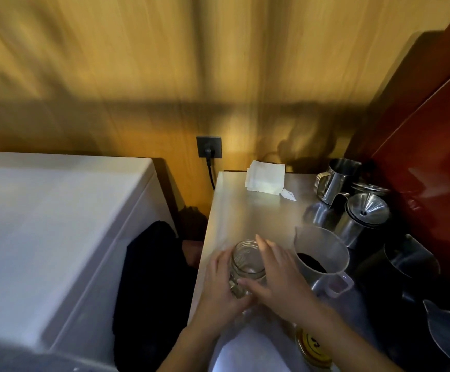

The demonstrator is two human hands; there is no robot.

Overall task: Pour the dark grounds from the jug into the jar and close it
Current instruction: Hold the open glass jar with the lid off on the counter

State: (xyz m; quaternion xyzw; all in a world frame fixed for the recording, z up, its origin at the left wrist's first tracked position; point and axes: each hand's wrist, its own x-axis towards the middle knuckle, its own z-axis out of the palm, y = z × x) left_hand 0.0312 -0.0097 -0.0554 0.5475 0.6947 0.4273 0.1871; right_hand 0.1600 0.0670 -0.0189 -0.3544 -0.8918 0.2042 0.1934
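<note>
A clear glass jar (246, 260) stands open and empty on the steel counter (245, 210), near its front left edge. My left hand (220, 284) wraps the jar's left side. My right hand (277, 269) lies against its right side, fingers spread over the glass. Just right of the jar is a translucent plastic jug (322, 251) with dark grounds (311, 262) in its bottom and its handle toward me. A yellow lid (315, 347) lies on the counter near the front, under my right forearm.
Steel pitchers (336, 178), a metal pot with a funnel (366, 213) and dark jugs (406, 267) crowd the counter's right side. Folded white paper (265, 177) lies at the back. A white appliance (57, 224) and dark cloth (151, 277) sit to the left.
</note>
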